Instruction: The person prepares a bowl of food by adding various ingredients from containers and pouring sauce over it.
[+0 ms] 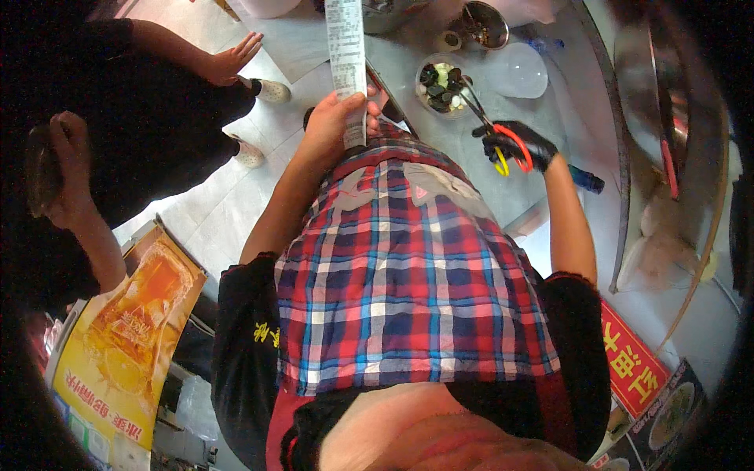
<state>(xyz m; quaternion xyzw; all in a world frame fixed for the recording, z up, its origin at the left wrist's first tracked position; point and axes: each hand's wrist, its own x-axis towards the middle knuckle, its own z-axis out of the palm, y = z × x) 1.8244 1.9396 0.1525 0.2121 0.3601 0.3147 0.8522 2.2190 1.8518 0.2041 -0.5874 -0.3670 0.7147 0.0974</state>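
My left hand is bare and pinches a long printed paper slip under the thumb. The slip runs up past the top of the view. A black glove covers my right hand, which grips scissors with red and yellow handles. Their blades reach up and left into a clear round bowl. Dark pieces that look like black fungus and pale green and white food pieces fill the bowl. Whether the blade tips hold a piece cannot be told.
Beside the bowl lies a translucent plastic container on the grey counter. A metal pot and small cup stand behind it. At left is another person, hand extended. A yellow drink poster and red sign flank me.
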